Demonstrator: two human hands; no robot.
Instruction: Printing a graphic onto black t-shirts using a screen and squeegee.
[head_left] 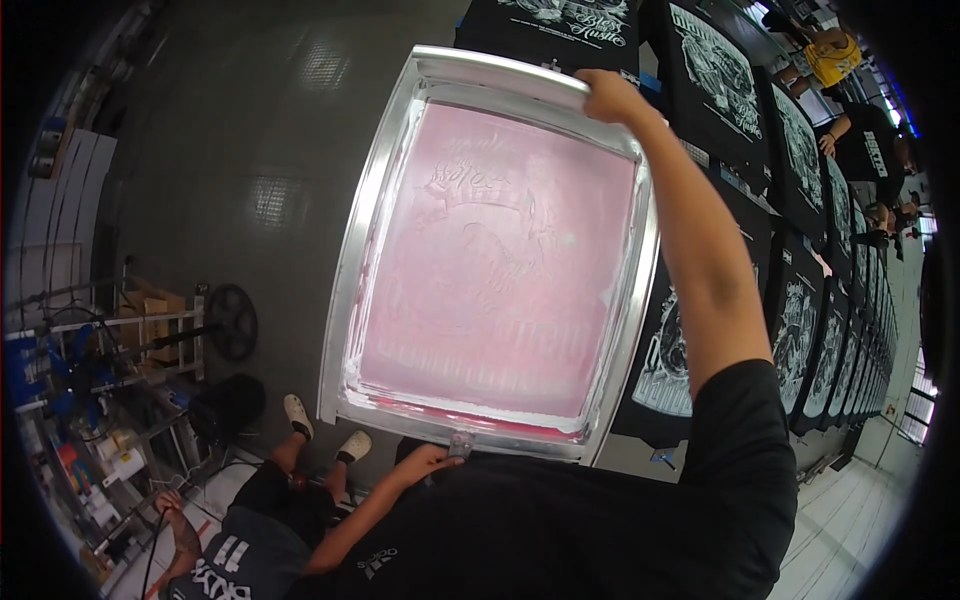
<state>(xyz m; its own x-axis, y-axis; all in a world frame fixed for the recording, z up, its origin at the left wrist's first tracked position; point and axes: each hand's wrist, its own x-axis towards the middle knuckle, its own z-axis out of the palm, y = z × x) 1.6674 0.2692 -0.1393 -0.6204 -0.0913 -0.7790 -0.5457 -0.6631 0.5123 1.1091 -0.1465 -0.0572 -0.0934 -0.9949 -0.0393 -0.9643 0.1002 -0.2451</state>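
Note:
A silver screen-printing frame (348, 260) with pink mesh (500, 270) bearing faint lettering and artwork fills the centre, white residue along its inner edges. My right hand (610, 98) is closed on the frame's far rail near the top right corner, the arm stretched up the right side. My left hand (425, 462) is at the near rail, fingers closed on a small translucent fitting (460, 443) at the middle of that edge; whether it also grips the rail is unclear.
Rows of black printed shirts (715, 60) on boards run along the right. Co-workers (860, 145) stand beyond them. Another person (245, 530) in sandals is close at lower left, beside a metal machine (100, 390) with a black wheel (228, 320). Grey floor (210, 130) lies left of the frame.

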